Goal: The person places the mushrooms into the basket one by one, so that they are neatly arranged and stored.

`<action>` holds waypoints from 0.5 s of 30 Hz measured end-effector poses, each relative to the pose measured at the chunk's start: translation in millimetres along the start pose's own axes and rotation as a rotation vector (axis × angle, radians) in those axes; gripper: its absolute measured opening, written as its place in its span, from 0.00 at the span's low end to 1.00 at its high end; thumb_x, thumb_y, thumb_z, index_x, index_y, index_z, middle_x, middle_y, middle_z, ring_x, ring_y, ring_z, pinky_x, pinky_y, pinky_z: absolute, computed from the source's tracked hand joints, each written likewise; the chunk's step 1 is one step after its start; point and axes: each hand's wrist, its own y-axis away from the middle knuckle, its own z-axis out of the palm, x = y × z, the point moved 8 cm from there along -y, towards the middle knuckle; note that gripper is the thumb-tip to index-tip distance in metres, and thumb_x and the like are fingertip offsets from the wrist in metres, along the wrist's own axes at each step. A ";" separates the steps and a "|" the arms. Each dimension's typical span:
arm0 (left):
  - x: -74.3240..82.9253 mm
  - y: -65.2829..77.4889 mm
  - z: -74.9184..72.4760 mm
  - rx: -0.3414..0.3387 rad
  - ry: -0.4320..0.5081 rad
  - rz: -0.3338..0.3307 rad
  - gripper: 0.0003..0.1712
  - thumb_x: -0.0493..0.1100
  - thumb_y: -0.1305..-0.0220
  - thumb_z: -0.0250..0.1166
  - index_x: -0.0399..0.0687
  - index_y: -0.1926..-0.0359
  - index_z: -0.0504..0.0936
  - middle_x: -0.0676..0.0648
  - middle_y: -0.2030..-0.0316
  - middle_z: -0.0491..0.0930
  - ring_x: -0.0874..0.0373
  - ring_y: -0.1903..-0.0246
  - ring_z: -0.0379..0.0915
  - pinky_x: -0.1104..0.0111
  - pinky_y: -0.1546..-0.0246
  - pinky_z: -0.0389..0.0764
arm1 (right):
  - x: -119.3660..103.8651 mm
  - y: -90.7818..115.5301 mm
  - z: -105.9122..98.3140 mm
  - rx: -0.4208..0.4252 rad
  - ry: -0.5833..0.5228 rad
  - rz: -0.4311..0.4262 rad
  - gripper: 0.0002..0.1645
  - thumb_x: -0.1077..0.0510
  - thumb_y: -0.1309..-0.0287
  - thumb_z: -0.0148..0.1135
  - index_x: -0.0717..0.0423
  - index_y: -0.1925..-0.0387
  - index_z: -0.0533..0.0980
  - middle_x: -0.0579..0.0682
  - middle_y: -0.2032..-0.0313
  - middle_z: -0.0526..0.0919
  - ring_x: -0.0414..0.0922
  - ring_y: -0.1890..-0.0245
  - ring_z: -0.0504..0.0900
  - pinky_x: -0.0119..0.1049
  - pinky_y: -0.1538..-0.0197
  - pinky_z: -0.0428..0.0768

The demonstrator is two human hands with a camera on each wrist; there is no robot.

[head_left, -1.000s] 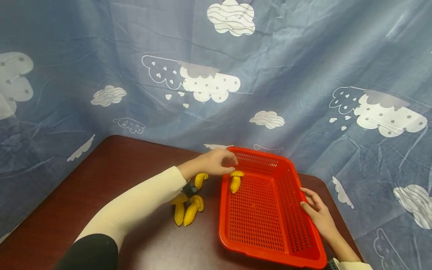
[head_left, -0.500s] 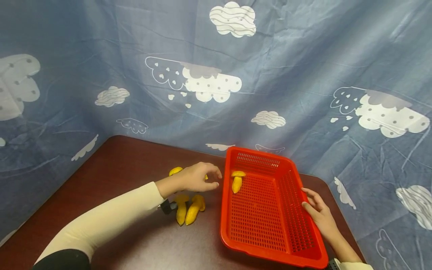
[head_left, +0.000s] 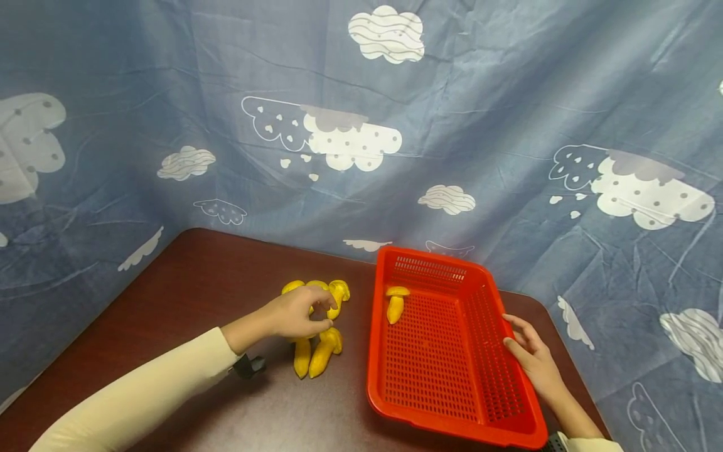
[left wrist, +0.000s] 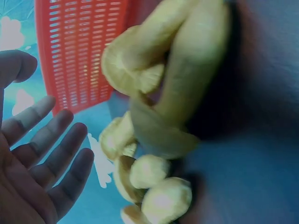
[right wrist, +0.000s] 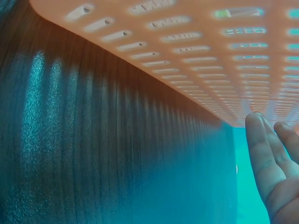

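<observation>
My left hand (head_left: pixel 296 312), fingers loosely bent and holding nothing, hovers over several yellow mushrooms (head_left: pixel 322 358) on the table. In the left wrist view its fingers (left wrist: pixel 65 154) are spread beside the mushroom stems and caps (left wrist: pixel 163 130). To the right stands a red plastic basket (head_left: pixel 452 429) with slotted walls. One yellow mushroom (head_left: pixel 396 307) lies inside it, near the left wall. My right hand (head_left: pixel 536 364) holds the basket's right rim, thumb at the edge. From the right wrist, fingers (right wrist: pixel 261 154) show up against the slotted outer wall.
The dark reddish-brown table (head_left: pixel 226 263) runs back to a blue curtain (head_left: pixel 497 113) printed with white clouds. A small black device (head_left: pixel 247 366) sits at the left wrist. The basket reaches close to the table's right edge.
My left hand has moved left from above the basket's left rim to over the mushrooms on the table. The mushroom in the basket stays put, and my right hand keeps its hold.
</observation>
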 end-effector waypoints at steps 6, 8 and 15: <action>-10.0 17.7 3.9 0.038 -0.069 -0.039 0.15 0.49 0.45 0.68 0.51 0.57 0.82 0.55 0.63 0.82 0.57 0.68 0.75 0.72 0.67 0.74 | 0.4 0.7 -0.2 -0.012 -0.002 0.003 0.29 0.65 0.29 0.45 0.58 0.30 0.53 0.38 0.57 0.82 0.39 0.66 0.85 0.40 0.69 0.84; -14.0 21.8 6.7 0.050 -0.091 -0.058 0.15 0.50 0.46 0.68 0.53 0.57 0.83 0.54 0.62 0.83 0.58 0.69 0.75 0.72 0.68 0.74 | -0.6 1.0 0.0 -0.020 -0.012 -0.009 0.29 0.65 0.29 0.44 0.57 0.30 0.53 0.38 0.56 0.82 0.39 0.65 0.85 0.39 0.69 0.83; -23.9 33.2 13.7 0.069 -0.164 -0.111 0.14 0.51 0.47 0.68 0.52 0.59 0.83 0.56 0.63 0.83 0.62 0.70 0.74 0.71 0.69 0.75 | -0.4 0.6 0.6 -0.031 -0.047 -0.020 0.30 0.67 0.29 0.43 0.54 0.29 0.54 0.38 0.56 0.83 0.39 0.65 0.85 0.39 0.69 0.83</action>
